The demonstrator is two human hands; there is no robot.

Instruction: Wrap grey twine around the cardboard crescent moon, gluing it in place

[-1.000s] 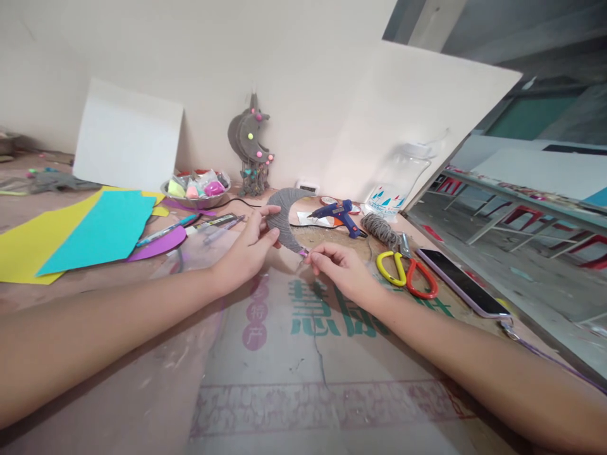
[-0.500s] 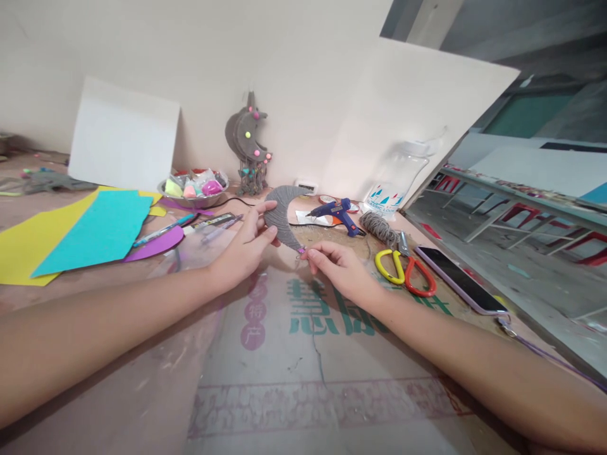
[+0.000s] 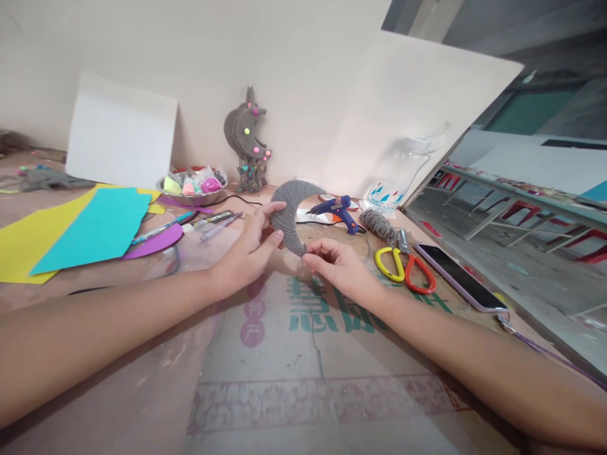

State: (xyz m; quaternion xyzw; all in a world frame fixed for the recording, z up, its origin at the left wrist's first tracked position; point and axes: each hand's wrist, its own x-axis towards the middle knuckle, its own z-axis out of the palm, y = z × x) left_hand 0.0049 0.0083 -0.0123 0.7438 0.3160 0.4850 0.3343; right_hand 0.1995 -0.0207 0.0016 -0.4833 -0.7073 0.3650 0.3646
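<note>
A grey yarn-wrapped crescent (image 3: 290,208) is held upright above the table between both hands. My left hand (image 3: 246,249) grips its outer curve with thumb and fingers closed on it. At the crescent's lower tip my right hand (image 3: 337,265) pinches the end, fingers curled in. A finished crescent ornament with coloured pompoms (image 3: 246,142) leans against the wall behind.
A blue glue gun (image 3: 337,212), a twine bundle (image 3: 377,224), yellow-and-red scissors (image 3: 405,268) and a phone (image 3: 458,284) lie to the right. A bowl of coloured bits (image 3: 194,188), pens and teal, yellow and purple sheets (image 3: 95,227) lie left. White boards lean on the wall.
The crescent has been turned and tipped more upright, its top swinging right. My right hand moved in closer to its lower tip; the left keeps its grip.
</note>
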